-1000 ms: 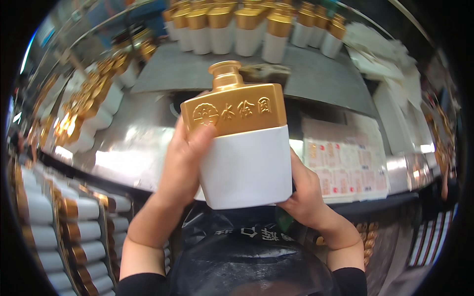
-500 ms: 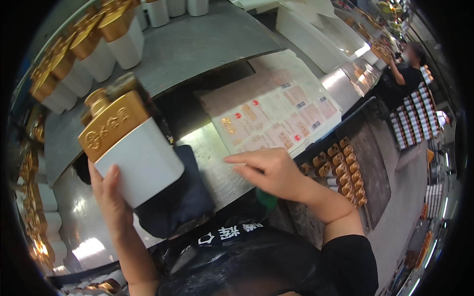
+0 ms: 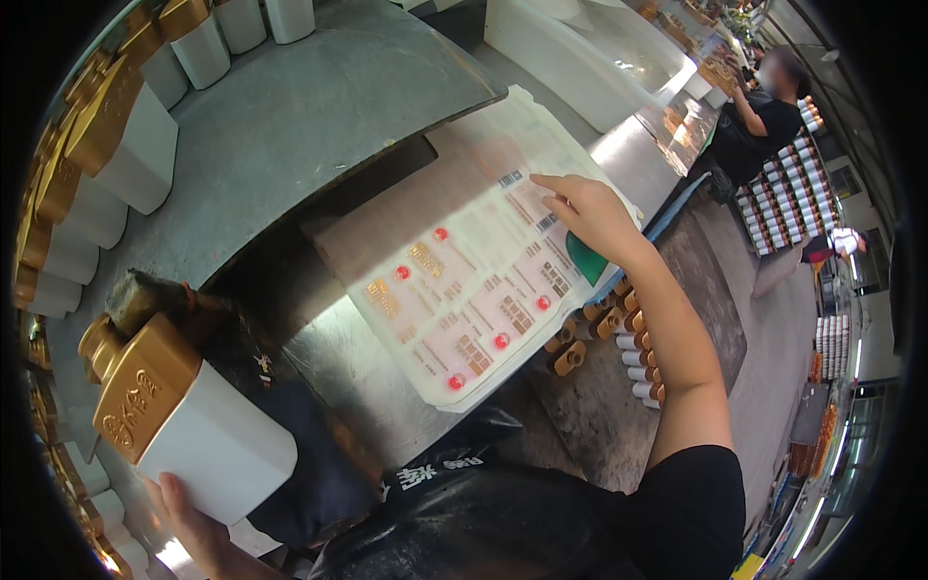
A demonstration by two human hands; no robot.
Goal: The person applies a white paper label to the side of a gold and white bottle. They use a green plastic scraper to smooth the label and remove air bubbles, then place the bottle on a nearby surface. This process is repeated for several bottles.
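Bottle (image 3: 208, 435) apparently in left hand (image 3: 186, 522)

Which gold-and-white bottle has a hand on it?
The lower-left bottle, tilted in the picture: the left hand is at its white side. The standing bottles on the grey tabletop have no hand on them.

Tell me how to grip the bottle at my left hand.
Probably by the bottle's white body, from the picture's lower left, where your left hand touches it: one long side faces that way, and the narrow neck points upper left.
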